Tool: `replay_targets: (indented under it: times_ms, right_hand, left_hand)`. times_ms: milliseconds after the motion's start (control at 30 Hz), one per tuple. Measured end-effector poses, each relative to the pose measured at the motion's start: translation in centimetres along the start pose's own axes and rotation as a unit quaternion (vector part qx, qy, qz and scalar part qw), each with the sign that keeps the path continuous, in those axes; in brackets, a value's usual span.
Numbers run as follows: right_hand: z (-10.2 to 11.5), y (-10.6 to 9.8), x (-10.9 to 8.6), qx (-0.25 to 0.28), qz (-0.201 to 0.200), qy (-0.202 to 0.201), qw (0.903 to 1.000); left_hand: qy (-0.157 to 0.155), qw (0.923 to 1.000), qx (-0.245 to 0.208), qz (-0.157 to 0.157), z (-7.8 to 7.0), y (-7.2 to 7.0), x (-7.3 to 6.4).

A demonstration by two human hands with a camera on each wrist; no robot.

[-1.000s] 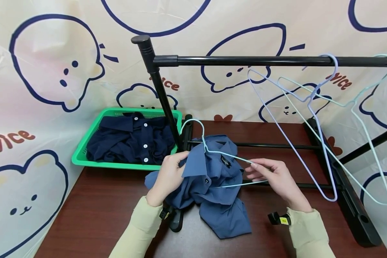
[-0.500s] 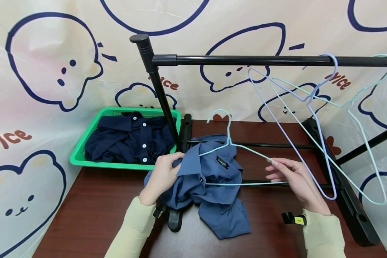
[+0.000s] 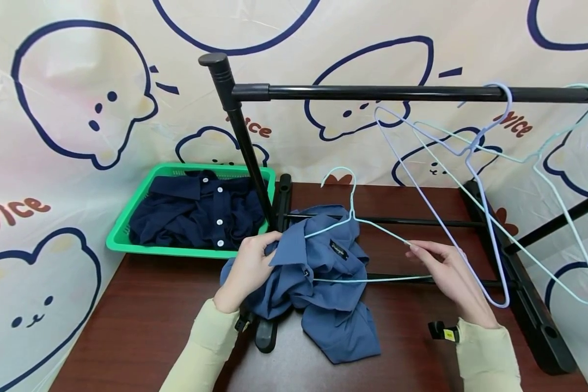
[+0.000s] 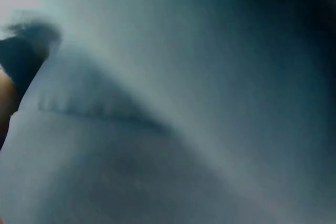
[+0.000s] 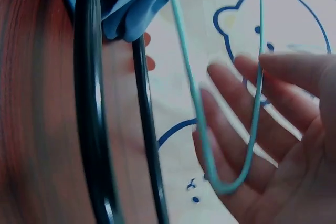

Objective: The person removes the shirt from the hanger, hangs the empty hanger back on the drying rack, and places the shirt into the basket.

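Note:
A blue-grey collared shirt [image 3: 333, 305] lies bunched over the table and the rack's lower bars. My left hand [image 3: 247, 269] grips it beside the collar. A pale green wire hanger [image 3: 352, 208] stands with its hook up, its left end hidden inside the shirt. My right hand [image 3: 453, 277] pinches the hanger's right shoulder between thumb and fingertips. In the right wrist view the hanger's rounded end crosses in front of the right palm [image 5: 294, 129], with the other fingers spread. Blurred shirt cloth [image 4: 157, 145] fills the left wrist view.
A green basket [image 3: 176, 249] with a folded navy shirt [image 3: 191, 209] stands at the left. Above runs the rack's black rail [image 3: 372, 93], where a lilac hanger [image 3: 495, 250] and another green hanger [image 3: 553, 201] hang close to the right hand.
My right hand has moved right with the hanger, whose hook rose and swung rightward, baring more of its right side. The left hand has shifted slightly left and keeps its grip on the shirt.

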State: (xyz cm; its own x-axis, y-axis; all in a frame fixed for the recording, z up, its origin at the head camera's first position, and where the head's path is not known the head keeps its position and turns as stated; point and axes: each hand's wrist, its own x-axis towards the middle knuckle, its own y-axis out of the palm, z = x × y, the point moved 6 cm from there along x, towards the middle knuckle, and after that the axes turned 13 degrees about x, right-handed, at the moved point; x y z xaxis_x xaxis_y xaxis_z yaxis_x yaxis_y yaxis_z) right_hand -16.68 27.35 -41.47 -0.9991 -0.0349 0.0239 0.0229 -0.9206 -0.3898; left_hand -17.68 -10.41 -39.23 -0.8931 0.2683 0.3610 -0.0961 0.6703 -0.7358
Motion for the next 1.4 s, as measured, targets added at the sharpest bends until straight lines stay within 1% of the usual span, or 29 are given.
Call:
replay_targets:
  times_ms: [67, 167, 233, 267, 300, 433, 533, 600, 700, 833, 1000, 1100, 1267, 1400]
  right_hand:
    - [0.7, 0.1, -0.1, -0.047, -0.013, -0.02, 0.9986]
    - [1.8, 0.4, -0.2, -0.107, -0.039, -0.07, 0.991]
    - [2.4, 0.8, -0.3, -0.131, -0.045, -0.097, 0.9856]
    - [2.6, 1.1, -0.3, -0.134, -0.043, -0.105, 0.9845]
    - [2.8, 1.5, -0.3, -0.132, -0.04, -0.111, 0.9842]
    - [3.3, 3.1, -0.1, -0.078, -0.014, -0.112, 0.9905]
    - [3.8, 3.6, 0.0, -0.053, -0.017, -0.113, 0.992]
    - [4.1, 3.7, 0.1, -0.042, -0.019, -0.114, 0.9924]
    - [4.6, 4.1, 0.2, -0.036, -0.012, -0.114, 0.9927]
    - [4.8, 4.5, 0.3, -0.023, -0.005, -0.112, 0.9935]
    - [4.7, 4.1, 0.3, -0.004, -0.006, -0.121, 0.9926]
    - [4.4, 3.8, 0.4, 0.001, -0.006, -0.117, 0.9931]
    - [4.0, 3.2, 0.5, 0.006, -0.013, -0.103, 0.9945]
    - [3.8, 2.6, 0.5, 0.008, -0.02, -0.101, 0.9947]
  left_hand:
    - [-0.004, 1.0, 0.004, -0.004, -0.2, 0.0, 0.0]
    - [-0.011, 0.9997, 0.015, -0.013, -0.3, 0.0, -0.1]
    - [-0.013, 0.9995, 0.022, -0.017, -0.5, 0.2, 0.0]
    - [-0.011, 0.9995, 0.027, -0.015, -0.6, 0.4, 0.0]
    - [-0.006, 0.9994, 0.031, -0.013, -0.8, 0.6, 0.0]
    - [0.017, 0.9988, 0.045, 0.002, -1.9, 1.6, 0.1]
    - [0.029, 0.9982, 0.053, 0.005, -2.6, 2.3, 0.1]
    - [0.037, 0.9977, 0.055, 0.011, -3.0, 2.7, 0.1]
    - [0.053, 0.9967, 0.053, 0.03, -3.7, 3.4, -0.1]
    - [0.06, 0.996, 0.051, 0.043, -4.1, 4.1, -0.2]
    - [0.056, 0.9958, 0.048, 0.054, -4.0, 4.1, -0.2]
    - [0.049, 0.9959, 0.05, 0.058, -3.9, 3.8, -0.2]
    - [0.044, 0.9954, 0.07, 0.049, -3.6, 3.1, 0.0]
    - [0.042, 0.9948, 0.085, 0.036, -3.3, 2.5, 0.0]
